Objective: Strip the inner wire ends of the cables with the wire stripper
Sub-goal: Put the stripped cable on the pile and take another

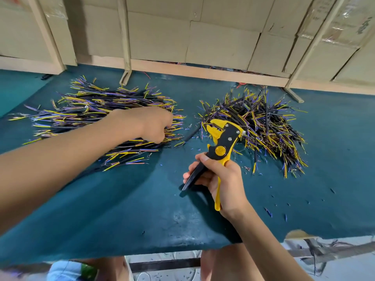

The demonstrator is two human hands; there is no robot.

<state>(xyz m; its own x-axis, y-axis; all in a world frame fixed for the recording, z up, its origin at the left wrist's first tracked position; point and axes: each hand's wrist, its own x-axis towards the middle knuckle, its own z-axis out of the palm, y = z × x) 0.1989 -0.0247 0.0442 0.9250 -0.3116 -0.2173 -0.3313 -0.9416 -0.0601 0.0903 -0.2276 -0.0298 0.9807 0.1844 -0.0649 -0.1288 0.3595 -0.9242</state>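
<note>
Gripped by its two handles in the right hand (pixel 221 179), the wire stripper (pixel 220 151) is held above the green table (pixel 125 209) with its yellow and black head pointing away from the person; the fingers are curled round the black handle and the yellow handle lies against the palm. Its jaws are seen parted, with nothing between them. Just beyond the stripper's head, and to the right of it, a loose heap of cables (pixel 261 126) is spread on the table, black sheaths with yellow and purple inner wires sticking out. Left of the stripper a second pile of cables (pixel 87 116) is laid more in line. The left hand (pixel 154 124) is lowered onto the near edge of that pile, fingers curled down among the wire ends; whether a cable is actually pinched cannot be told. Small bits of stripped insulation (pixel 267 211) are scattered on the table right of the stripper. Cardboard panels (pixel 213 37) are stood behind the table.
</note>
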